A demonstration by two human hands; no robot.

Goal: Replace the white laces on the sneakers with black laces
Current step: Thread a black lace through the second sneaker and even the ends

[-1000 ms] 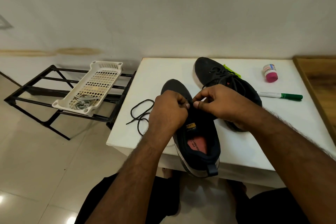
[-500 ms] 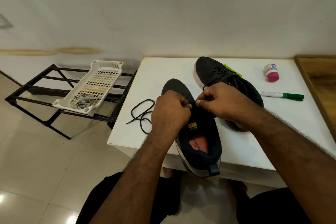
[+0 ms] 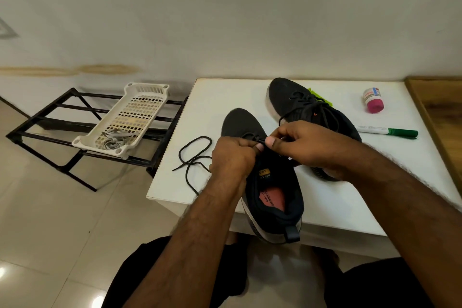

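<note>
While the far sneaker (image 3: 310,112) already wears black lacing, we judge the near sneaker (image 3: 262,170) barely begun: our left hand (image 3: 232,157) and right hand (image 3: 302,145) pinch the black lace (image 3: 252,138) at its lowest eyelets (slack trails left of it).

A home: tiled floor (image 3: 62,207), metal shoe rack (image 3: 45,127), white table (image 3: 212,97)
</note>
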